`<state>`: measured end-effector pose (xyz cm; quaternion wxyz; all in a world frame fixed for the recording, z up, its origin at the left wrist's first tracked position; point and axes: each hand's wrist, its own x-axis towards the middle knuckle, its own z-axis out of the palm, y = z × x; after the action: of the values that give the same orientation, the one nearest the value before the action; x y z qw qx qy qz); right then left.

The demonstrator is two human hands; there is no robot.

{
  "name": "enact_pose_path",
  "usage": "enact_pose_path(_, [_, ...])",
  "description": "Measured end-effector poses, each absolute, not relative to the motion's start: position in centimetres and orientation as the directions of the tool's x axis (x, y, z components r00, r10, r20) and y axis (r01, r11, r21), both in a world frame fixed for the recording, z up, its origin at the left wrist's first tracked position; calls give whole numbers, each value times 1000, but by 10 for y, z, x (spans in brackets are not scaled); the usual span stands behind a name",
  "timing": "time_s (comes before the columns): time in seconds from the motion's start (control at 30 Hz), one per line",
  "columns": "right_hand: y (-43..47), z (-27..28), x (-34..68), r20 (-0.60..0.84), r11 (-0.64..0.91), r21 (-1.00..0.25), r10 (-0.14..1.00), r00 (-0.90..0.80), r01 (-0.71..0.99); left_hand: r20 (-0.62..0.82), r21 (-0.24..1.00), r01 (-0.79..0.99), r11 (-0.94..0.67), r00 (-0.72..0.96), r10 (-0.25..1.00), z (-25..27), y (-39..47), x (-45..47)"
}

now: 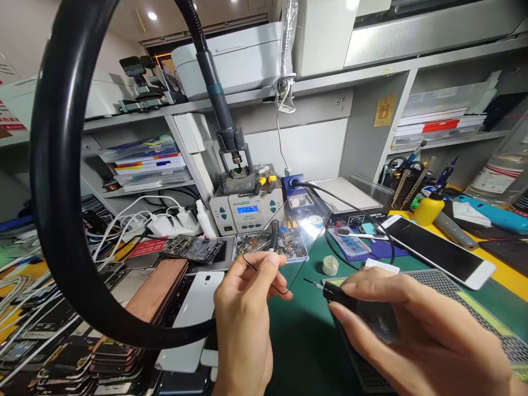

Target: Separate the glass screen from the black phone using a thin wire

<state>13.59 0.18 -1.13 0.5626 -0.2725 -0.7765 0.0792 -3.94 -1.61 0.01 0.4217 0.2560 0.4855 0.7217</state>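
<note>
My left hand (247, 313) pinches one corner of a clear glass panel (293, 237) between thumb and fingers. The panel has a thin dark edge and is tilted up over the bench; a bright light reflection shows through its far part. To the right, my right hand (416, 313) grips a small black-capped brush (336, 292) between thumb and forefinger. Its fine tip points left toward the panel, apart from it. A dark translucent shape in that palm is blurred. A small round jar (330, 265) stands on the green mat between and beyond the hands.
A large black ring (55, 181) fills the left foreground. Stacked phones and parts (111, 352) crowd the left. Behind stand a soldering station (247, 212) and a tray of small parts (303, 253). At right lie a white phone (439, 247) and a perforated mat (445, 313).
</note>
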Motion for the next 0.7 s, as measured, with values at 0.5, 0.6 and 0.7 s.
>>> enact_pose_path(0.5, [1, 1, 122, 865, 856, -377, 462, -196, 355, -25, 948, -283, -146, -525, 851, 2, -19, -36])
enact_pose_path(0.6, [2, 0, 122, 854, 855, -385, 473, -217, 348, -25, 950, -278, -142, -520, 854, 1, -19, -36])
enact_pose_path(0.7, [4, 2, 121, 863, 863, -355, 450, -229, 360, -17, 949, -280, -147, -510, 860, 1, -20, -37])
